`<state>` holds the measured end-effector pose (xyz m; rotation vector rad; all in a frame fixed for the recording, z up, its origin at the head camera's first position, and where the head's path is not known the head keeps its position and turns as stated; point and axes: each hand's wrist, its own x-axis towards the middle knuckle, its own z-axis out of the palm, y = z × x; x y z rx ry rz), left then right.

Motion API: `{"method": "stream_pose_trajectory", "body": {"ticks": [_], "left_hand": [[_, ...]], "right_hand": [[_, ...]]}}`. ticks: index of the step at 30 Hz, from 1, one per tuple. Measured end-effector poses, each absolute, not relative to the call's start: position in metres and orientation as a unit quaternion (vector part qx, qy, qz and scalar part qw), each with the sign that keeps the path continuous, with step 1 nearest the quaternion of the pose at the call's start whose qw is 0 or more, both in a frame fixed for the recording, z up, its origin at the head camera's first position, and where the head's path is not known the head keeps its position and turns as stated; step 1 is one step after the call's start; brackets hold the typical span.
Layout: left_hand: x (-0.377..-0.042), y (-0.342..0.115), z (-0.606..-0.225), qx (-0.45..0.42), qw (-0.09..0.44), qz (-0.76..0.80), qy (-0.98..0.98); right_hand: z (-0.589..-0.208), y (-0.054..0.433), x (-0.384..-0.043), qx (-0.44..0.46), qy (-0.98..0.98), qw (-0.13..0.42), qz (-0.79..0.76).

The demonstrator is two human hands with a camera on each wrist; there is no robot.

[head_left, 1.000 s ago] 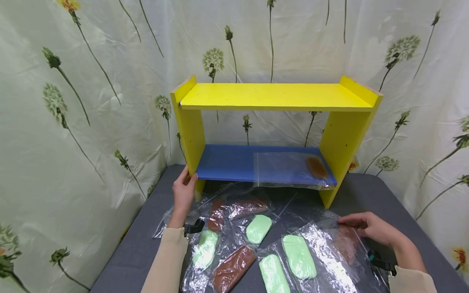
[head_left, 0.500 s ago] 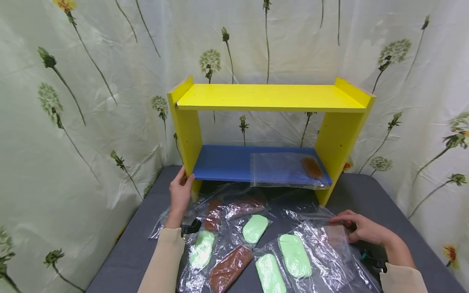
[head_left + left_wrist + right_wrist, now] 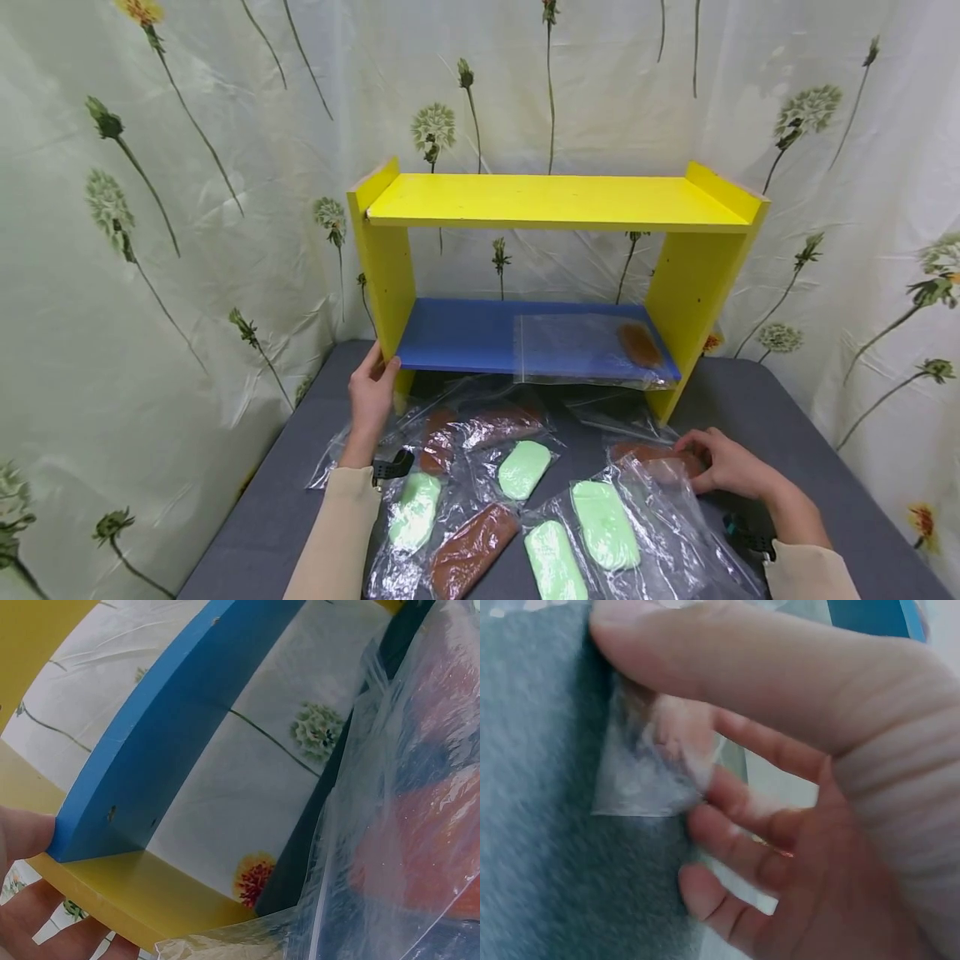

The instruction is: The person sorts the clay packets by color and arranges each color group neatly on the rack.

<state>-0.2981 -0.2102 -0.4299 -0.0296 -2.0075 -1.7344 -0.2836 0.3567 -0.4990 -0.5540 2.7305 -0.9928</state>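
Note:
My left hand [image 3: 371, 398] grips the left side panel of a small yellow shelf unit [image 3: 562, 200]. In the left wrist view its thumb lies at the end of the blue shelf [image 3: 142, 750], and the fingers wrap behind the yellow panel. At the right, my right hand [image 3: 731, 467] pinches the edge of a clear plastic bag with a flat brown piece [image 3: 637, 452] in it. The right wrist view shows a crumpled corner of clear plastic [image 3: 634, 784] between thumb and fingers. Another clear bag [image 3: 558, 342], holding a brown piece, lies on the right half of the blue shelf.
Several bagged pieces cover the dark grey table [image 3: 262, 500] before the unit, among them a pale green piece [image 3: 523, 469], a larger green piece [image 3: 606, 525] and a brown piece [image 3: 474, 550]. A flower-printed curtain [image 3: 225, 167] hangs behind and at both sides.
My right hand has moved left, drawing the bag's plastic along; the brown piece near its fingertips now lies further left and closer to the unit. My left hand keeps its grip.

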Motion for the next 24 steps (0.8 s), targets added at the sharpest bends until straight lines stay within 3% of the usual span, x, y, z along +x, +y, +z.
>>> {"method": "stream_pose_trajectory", "body": {"ticks": [8, 15, 20, 24], "left_hand": [[-0.312, -0.217, -0.446, -0.005, 0.242, -0.645, -0.725], [-0.3, -0.21, -0.43, -0.01, 0.238, -0.641, -0.729], [-0.301, -0.21, -0.43, -0.013, 0.238, -0.643, -0.727], [-0.301, -0.211, -0.432, -0.007, 0.234, -0.645, -0.727]], "right_hand": [[-0.497, 0.343, -0.287, -0.146, 0.929, 0.011, -0.341], [-0.478, 0.333, -0.279, -0.153, 0.913, -0.031, -0.377], [-0.46, 0.322, -0.27, -0.195, 0.883, -0.036, -0.425], [-0.447, 0.311, -0.265, -0.241, 0.878, -0.085, -0.405]]}}
